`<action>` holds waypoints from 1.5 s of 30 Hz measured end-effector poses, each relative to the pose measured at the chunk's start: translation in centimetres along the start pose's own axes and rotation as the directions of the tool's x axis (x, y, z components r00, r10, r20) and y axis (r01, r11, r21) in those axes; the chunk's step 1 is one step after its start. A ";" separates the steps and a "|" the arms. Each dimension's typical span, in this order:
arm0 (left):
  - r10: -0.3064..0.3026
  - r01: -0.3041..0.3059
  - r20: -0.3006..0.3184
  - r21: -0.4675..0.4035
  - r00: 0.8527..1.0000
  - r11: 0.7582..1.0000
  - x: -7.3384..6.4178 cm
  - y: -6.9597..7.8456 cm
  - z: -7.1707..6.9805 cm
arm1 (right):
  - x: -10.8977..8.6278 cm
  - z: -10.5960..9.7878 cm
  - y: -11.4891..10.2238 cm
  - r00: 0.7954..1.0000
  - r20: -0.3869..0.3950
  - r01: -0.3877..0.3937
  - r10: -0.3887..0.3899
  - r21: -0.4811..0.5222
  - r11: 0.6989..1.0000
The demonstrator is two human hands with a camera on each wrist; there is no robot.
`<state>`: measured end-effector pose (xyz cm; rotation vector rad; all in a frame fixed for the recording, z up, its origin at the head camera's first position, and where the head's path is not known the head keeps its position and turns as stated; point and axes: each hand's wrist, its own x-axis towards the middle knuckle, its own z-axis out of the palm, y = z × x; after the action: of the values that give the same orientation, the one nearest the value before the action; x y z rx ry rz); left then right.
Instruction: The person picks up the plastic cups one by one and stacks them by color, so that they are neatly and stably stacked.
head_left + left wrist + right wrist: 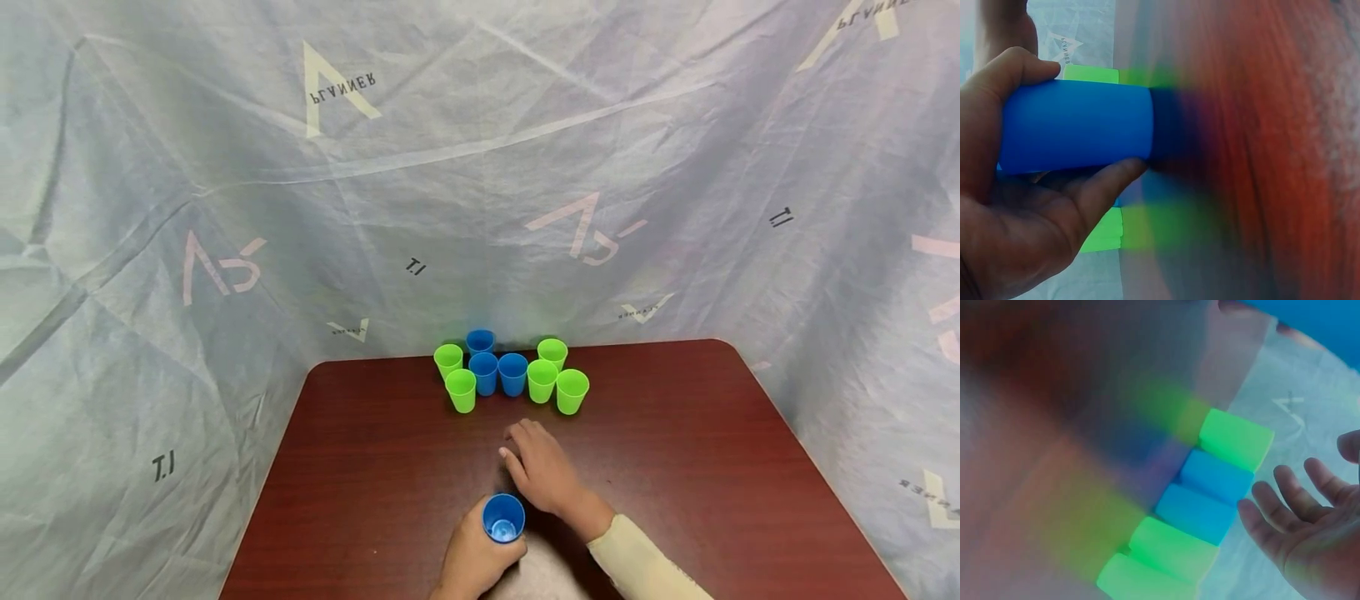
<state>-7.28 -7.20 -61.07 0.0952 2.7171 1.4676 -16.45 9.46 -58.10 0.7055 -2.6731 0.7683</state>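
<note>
My left hand (474, 552) grips a blue cup (503, 518) near the front of the table, its mouth facing up. In the left wrist view the thumb and fingers wrap around the sides of that blue cup (1079, 125). My right hand (542, 467) is just beyond and to the right of the cup, over the table, holding nothing. The right wrist view shows the fingers (1291, 506) of that hand spread and loosely bent. Farther back stands a group of cups, with blue cups (513, 374) in the middle and green cups (461, 390) on both sides.
The dark red wooden table (360, 475) has rounded far corners. Grey printed cloth (480, 208) hangs behind it and along both sides. More green cups (572, 392) stand at the right of the group, and another blue cup (480, 341) stands at the back.
</note>
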 end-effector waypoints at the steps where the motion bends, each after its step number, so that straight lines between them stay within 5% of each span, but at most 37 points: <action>1: -0.002 0.002 -0.001 0.000 1.000 1.000 0.0 0.1 0.0 | 0.3 -0.1 0.1 1.000 -0.011 0.002 -0.002 0.003 1.000; 15: -0.020 0.020 0.017 0.021 1.000 1.000 0.3 0.1 -0.1 | 3.6 -1.1 1.7 0.999 0.002 -0.037 0.037 -0.048 0.998; 35: -0.017 0.016 0.021 0.024 1.000 1.000 0.3 0.2 -0.4 | 7.1 0.5 4.3 0.984 0.146 -0.071 0.101 -0.198 0.978; 45: -0.023 0.023 0.021 0.018 1.000 1.000 0.4 0.3 -0.3 | 8.2 1.6 4.9 0.972 0.184 -0.082 0.148 -0.326 0.942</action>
<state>-7.74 -7.26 -60.70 0.0791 2.7055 1.4289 -26.14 9.11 -58.34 0.5756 -2.9507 0.2875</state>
